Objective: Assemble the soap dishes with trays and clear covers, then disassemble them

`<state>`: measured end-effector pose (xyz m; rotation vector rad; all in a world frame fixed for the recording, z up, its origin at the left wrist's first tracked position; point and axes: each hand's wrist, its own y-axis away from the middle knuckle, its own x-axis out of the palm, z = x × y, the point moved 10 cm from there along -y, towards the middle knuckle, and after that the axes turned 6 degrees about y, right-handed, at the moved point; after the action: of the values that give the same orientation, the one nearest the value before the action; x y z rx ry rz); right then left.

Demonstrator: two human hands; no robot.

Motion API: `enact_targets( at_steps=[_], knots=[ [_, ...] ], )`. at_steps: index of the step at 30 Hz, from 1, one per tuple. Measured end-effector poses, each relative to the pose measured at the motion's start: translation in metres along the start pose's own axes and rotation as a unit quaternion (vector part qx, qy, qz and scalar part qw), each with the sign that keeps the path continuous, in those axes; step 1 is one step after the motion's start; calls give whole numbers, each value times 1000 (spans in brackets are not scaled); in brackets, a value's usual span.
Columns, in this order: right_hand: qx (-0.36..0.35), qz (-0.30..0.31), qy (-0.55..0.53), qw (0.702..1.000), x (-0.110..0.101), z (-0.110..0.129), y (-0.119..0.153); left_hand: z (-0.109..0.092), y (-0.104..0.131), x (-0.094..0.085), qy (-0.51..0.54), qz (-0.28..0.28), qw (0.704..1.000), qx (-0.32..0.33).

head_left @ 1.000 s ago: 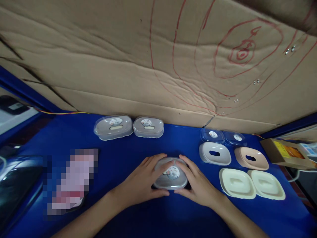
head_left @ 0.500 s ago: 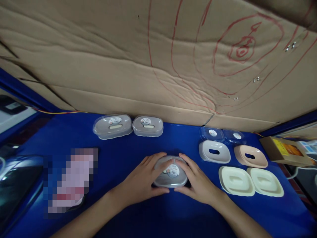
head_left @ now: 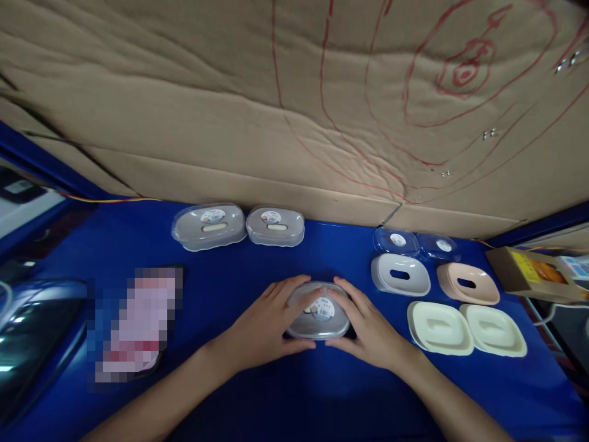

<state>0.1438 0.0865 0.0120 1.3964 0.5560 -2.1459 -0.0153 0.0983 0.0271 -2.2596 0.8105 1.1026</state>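
A grey oval soap box [head_left: 304, 329] with a clear lid and a round printed label sits on the blue table in front of me. My left hand [head_left: 271, 322] grips its left end, fingertips at the far edge and thumb at the near edge. On the opposite end my right hand [head_left: 368, 325] holds it the same way. Both index fingers lie over the lid, and parts of the ends are hidden under the hands.
Two lidded grey soap boxes [head_left: 276, 236] stand at the back left. To the right are clear lids [head_left: 396, 241], a grey slotted tray [head_left: 402, 276], a peach slotted tray [head_left: 469, 283] and two cream dishes [head_left: 439, 328]. A blurred-out phone-like object [head_left: 142, 319] lies left. Cardboard [head_left: 184, 123] walls the back.
The camera view has tilted slightly, so the table things sit a little higher in the picture. Both hands keep the same hold on the soap box.
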Motion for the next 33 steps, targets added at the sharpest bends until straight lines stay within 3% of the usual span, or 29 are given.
enact_targets(
  at_steps=[12, 18, 28, 33],
  knots=[
    [-18, -11, 20, 1000, -3, 4, 0, -1, 2, -10, -11, -19, 999, 31],
    [-11, -37, 38, 999, -7, -1, -1, 13, 2, -20, -41, -20, 999, -15],
    [21, -26, 41, 999, -5, -11, -4, 31, 13, -71, -243, -119, 961, -62],
    [19, -21, 42, 999, -4, -11, -3, 28, 10, -75, -247, -136, 958, -44]
  ],
)
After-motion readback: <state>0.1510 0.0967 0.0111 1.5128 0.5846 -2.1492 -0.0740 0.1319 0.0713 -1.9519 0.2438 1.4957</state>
